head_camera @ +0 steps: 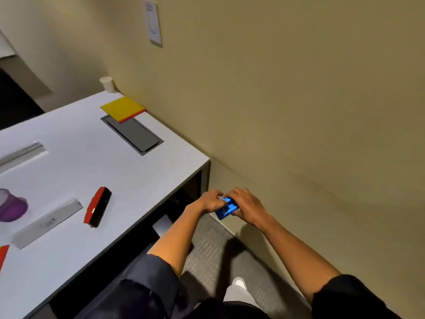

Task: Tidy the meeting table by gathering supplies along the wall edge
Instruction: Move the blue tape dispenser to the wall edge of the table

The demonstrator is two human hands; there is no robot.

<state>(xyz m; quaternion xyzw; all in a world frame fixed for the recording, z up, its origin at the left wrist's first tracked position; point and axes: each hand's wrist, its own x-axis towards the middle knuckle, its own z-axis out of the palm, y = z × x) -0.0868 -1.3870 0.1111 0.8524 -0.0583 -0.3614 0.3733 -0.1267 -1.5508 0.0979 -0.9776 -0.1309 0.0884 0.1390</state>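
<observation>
Both hands hold a small blue plastic object (225, 208) in the air, off the table's corner and close to the wall. My left hand (210, 201) grips its left end and my right hand (243, 207) wraps its right end. On the white table (142, 176) lie a red and black stapler (97, 206), a clear ruler (47, 223), a purple cup (12, 204) and a second clear strip (21, 155). A yellow and red notepad stack (123, 108) sits by the wall edge, with a white paper cup (107, 84) behind it.
A grey cable hatch (133, 134) is set into the tabletop near the wall. A red item (3, 254) pokes in at the left edge. Grey carpet (211, 249) and my white shoe (239, 284) show below. A wall switch plate (153, 21) hangs above.
</observation>
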